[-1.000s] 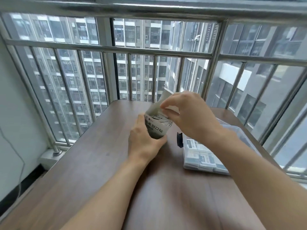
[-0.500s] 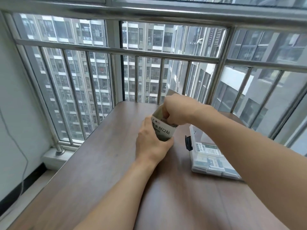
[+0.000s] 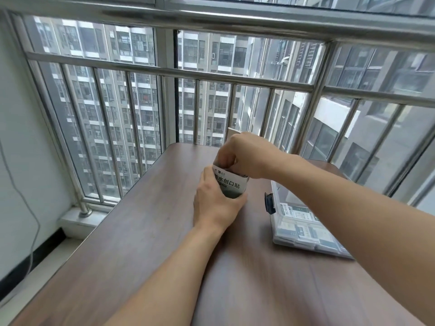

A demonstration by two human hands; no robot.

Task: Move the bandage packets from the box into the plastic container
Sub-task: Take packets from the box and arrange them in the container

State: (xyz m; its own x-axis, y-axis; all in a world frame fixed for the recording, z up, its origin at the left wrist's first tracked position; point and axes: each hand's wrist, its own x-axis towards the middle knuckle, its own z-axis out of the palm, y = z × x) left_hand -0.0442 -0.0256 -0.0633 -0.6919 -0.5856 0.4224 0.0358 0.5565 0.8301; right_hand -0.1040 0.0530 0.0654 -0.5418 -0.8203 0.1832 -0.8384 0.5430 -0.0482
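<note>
A small white and grey bandage box (image 3: 231,184) with printed characters stands upright on the brown table (image 3: 146,231). My left hand (image 3: 215,203) grips the box around its lower part. My right hand (image 3: 244,155) is at the open top, its fingers curled down into the box; what they pinch inside is hidden. The box flap sticks up behind that hand. To the right lies the clear plastic container (image 3: 277,231), with several bandage packets (image 3: 303,220) in it; my right forearm covers much of it.
A dark latch (image 3: 269,202) sits on the container's left side. Steel railing bars (image 3: 164,74) and window glass stand right behind the table's far edge. A grey cable (image 3: 30,208) hangs on the white wall at left. The table's left edge drops to the floor.
My right hand has gone from the box's flap down into its open top. The left hand keeps its grip on the box. The camera has shifted a little, so the container appears further right.
</note>
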